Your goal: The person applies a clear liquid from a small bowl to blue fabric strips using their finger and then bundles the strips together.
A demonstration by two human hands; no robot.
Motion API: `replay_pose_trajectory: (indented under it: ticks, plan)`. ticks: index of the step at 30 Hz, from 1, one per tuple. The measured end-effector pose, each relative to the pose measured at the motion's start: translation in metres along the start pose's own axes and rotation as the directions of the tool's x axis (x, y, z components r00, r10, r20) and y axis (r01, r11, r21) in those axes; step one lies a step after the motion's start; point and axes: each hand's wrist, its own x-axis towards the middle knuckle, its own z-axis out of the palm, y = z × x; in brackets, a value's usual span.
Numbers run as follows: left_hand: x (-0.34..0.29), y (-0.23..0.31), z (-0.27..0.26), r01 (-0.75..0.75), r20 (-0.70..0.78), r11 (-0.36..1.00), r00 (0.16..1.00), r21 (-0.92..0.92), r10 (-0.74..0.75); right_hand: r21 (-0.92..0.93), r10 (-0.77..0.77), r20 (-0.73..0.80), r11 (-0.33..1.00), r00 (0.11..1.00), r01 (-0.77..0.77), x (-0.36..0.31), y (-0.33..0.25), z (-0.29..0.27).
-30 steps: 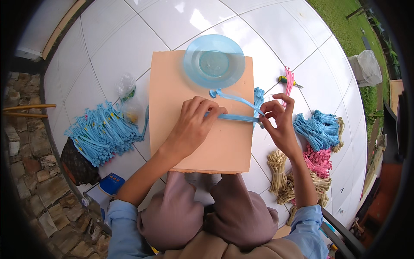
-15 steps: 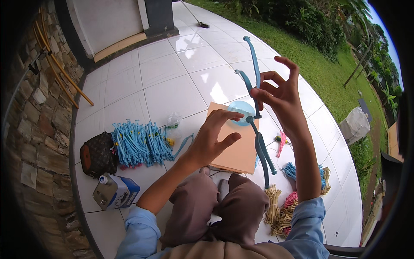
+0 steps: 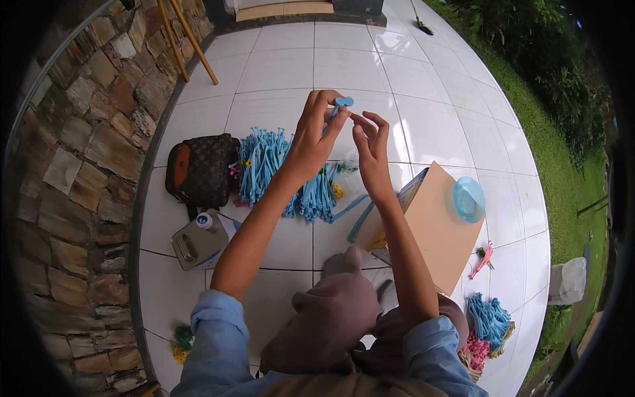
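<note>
My left hand (image 3: 312, 135) is raised over the floor, its thumb and fingers pinched on a blue knotted strip (image 3: 344, 102) with a rounded, knobbed end. Most of that strip is hidden behind the hand. Close beside it is my right hand (image 3: 372, 149), fingers apart, the index fingertip near the strip and my left thumb. Beyond my forearms lies a large bundle of similar blue strips (image 3: 261, 165) with knobbed ends. A loose blue strip (image 3: 360, 221) lies on the floor to the right of that bundle.
A brown patterned bag (image 3: 198, 169) and a metal can (image 3: 198, 241) with a white cap stand left. Right, a cardboard sheet (image 3: 440, 228) carries a translucent blue bowl (image 3: 468, 200). Pink strips (image 3: 481, 261) and a small blue bundle (image 3: 489, 321) lie farther right. A stone wall (image 3: 86, 192) borders the left.
Both hands have moved left and closer together as the view turned. The long knotted blue piece hung from my right hand before; now my left hand pinches a blue knobbed end.
</note>
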Motion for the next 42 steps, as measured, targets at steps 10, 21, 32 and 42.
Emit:
replay_pose_trajectory:
  ticks: [10, 21, 32, 42]
  plan:
    - [-0.151, -0.189, 0.148, 0.542, 0.495, 0.812, 0.655, 0.218, -0.571, 0.263, 0.683, -0.38, 0.726, 0.624, -0.635, -0.167, 0.202, 0.003]
    - [-0.159, -0.202, 0.173, 0.246, 0.37, 0.85, 0.818, 0.466, -0.44, 0.0, 0.497, -0.615, 0.776, 0.612, -0.631, -0.17, 0.231, -0.005]
    - [0.013, 0.037, 0.1, 0.321, 0.107, 0.892, 0.947, -0.316, -0.303, 0.411, 0.107, -0.52, 0.901, 0.847, 0.139, -0.022, -0.065, -0.059]
    - [-0.081, 0.131, 0.345, 0.416, 0.726, 0.878, 0.676, -0.238, -0.124, -0.204, 0.065, -0.62, 0.949, 0.782, -0.241, -0.155, -0.102, -0.332]
